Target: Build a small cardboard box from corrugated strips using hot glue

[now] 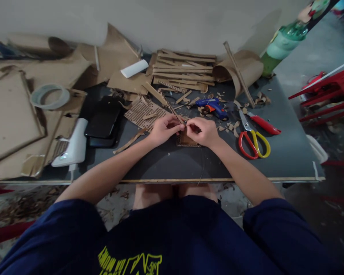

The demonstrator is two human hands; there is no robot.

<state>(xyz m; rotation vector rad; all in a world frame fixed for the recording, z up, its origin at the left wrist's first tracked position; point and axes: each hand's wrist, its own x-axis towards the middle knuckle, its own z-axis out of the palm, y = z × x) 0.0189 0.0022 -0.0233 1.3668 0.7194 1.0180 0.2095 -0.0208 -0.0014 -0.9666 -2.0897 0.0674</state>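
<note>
A narrow cardboard strip [174, 112] slants down from the scraps to the fingertips of my left hand [165, 130], which pinches its lower end. Close beside it, the fingers of my right hand [203, 131] are pinched together at the same end. What those right fingers hold is hidden. Under both hands lies a small square cardboard piece [186, 142] with corrugated edges, partly covered by the fingers. A sheet of cardboard with bared corrugations [145, 112] is just beyond my left hand. Past my right hand rests a blue glue gun [213, 107].
Red-and-yellow-handled scissors [253, 143] and a red-handled cutter [265, 124] lie at right. Stacked cardboard strips [185, 70] and a green bottle [283, 46] stand at the back. At left are a black phone-like object [103, 118], a white corded device [76, 145] and a tape roll [50, 96].
</note>
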